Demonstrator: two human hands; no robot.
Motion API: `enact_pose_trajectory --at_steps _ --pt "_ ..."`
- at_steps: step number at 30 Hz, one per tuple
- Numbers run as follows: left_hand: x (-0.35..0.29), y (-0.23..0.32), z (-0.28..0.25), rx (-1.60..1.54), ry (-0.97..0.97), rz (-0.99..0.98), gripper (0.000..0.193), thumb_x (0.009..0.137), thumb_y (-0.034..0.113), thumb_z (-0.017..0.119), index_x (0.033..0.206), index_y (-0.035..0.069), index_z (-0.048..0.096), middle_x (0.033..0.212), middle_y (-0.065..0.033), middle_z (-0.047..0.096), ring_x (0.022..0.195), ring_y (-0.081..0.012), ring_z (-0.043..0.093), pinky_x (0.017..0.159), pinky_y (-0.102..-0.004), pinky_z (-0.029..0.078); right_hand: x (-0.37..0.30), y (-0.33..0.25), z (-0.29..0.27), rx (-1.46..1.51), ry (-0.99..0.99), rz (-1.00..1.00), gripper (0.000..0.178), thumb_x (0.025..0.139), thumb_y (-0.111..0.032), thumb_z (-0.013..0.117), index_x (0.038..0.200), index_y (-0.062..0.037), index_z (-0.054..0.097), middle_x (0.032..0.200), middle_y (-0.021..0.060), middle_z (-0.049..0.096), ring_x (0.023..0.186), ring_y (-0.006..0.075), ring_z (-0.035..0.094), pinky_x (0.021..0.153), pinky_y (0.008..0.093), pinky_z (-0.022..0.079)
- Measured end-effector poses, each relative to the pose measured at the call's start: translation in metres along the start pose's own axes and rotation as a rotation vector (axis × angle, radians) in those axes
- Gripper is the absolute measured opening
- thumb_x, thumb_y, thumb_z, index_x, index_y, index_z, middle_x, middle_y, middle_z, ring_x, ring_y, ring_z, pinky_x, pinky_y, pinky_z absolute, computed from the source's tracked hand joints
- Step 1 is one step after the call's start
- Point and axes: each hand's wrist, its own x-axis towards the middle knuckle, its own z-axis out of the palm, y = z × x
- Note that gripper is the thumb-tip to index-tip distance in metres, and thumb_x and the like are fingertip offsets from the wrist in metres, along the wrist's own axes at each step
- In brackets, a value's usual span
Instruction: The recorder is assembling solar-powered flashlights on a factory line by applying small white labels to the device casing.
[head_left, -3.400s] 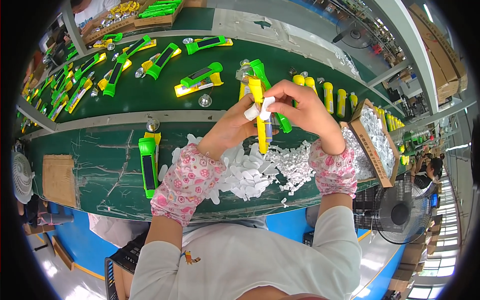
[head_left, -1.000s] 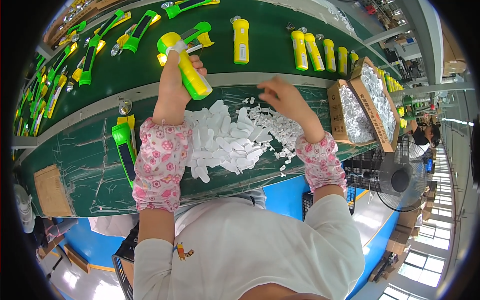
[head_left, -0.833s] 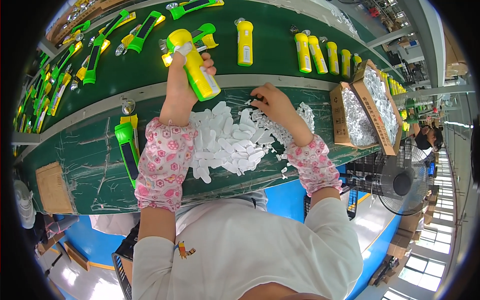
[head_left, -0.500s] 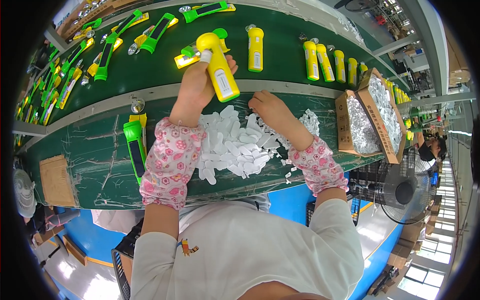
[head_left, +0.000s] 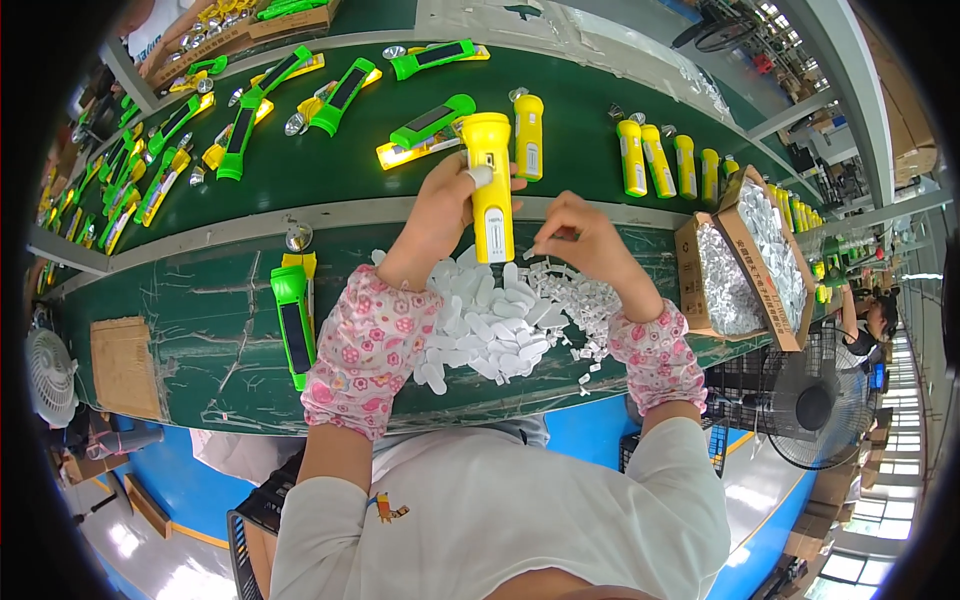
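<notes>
A yellow flashlight (head_left: 491, 200) is upright in my left hand (head_left: 446, 205), whose fingers wrap round its body from the left. Its head points away from me, and its switch slot and a pale label strip face up. My right hand (head_left: 588, 238) is to the right of it, thumb and fingertips pinched on a small white piece (head_left: 533, 252). Under my hands lies a pile of white oval plastic pieces (head_left: 490, 325), with a heap of smaller white pieces (head_left: 585, 300) at its right. A green-and-yellow flashlight (head_left: 294, 325) with a dark panel lies left of my left forearm.
Several green-and-yellow flashlights (head_left: 240, 130) lie along the green belt (head_left: 400, 190) beyond a metal rail. Yellow flashlights (head_left: 632, 158) stand in a row at the right. Cardboard boxes of white pieces (head_left: 715, 255) sit at the bench's right end, near a black fan (head_left: 810, 400).
The flashlight in my left hand has turned from tilted to upright, its switch side now facing up. My right hand has lifted from the small pieces with one pinched in its fingers.
</notes>
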Motion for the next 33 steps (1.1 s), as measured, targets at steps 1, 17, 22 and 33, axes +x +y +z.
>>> enact_pose_trajectory --at_steps 1,17,22,33 --pt "0.002 -0.004 -0.005 0.126 -0.057 0.004 0.036 0.094 0.012 0.046 0.126 -0.004 0.042 0.118 -0.0168 0.057 0.107 -0.0248 0.06 0.086 -0.038 0.053 0.004 -0.004 -0.005 0.197 0.081 -0.001 0.009 0.078 0.003 0.072 0.081 -0.0021 0.065 0.087 0.0037 0.057 0.078 0.0122 0.057 0.067 0.0261 0.048" --pt "-0.012 -0.019 0.012 0.599 -0.124 0.268 0.04 0.095 0.01 0.047 0.128 -0.002 0.028 0.112 -0.0126 0.049 0.103 -0.0182 0.051 0.089 -0.0318 0.043 0.039 -0.033 0.019 0.239 0.428 -0.19 0.025 0.081 0.008 0.068 0.101 -0.0005 0.056 0.097 0.003 0.051 0.087 0.0105 0.057 0.073 0.0232 0.053" --pt "-0.002 -0.031 0.003 0.577 -0.063 0.265 0.031 0.096 0.011 0.045 0.122 -0.001 0.032 0.105 -0.013 0.053 0.091 -0.0175 0.057 0.077 -0.0308 0.048 0.052 -0.007 0.019 0.387 0.404 -0.094 0.045 0.081 -0.001 0.072 0.114 -0.0039 0.041 0.092 0.0053 0.05 0.081 0.0101 0.057 0.067 0.0214 0.051" --pt "0.103 0.021 -0.051 1.532 0.251 0.552 0.06 0.085 0.045 0.064 0.119 -0.002 0.049 0.115 -0.0241 0.057 0.11 -0.0344 0.056 0.094 -0.041 0.044 0.069 0.067 -0.041 0.245 0.36 0.26 0.066 0.078 -0.021 0.078 0.13 0.0027 0.045 0.079 0.0107 0.065 0.061 0.0156 0.064 0.05 0.0265 0.052"
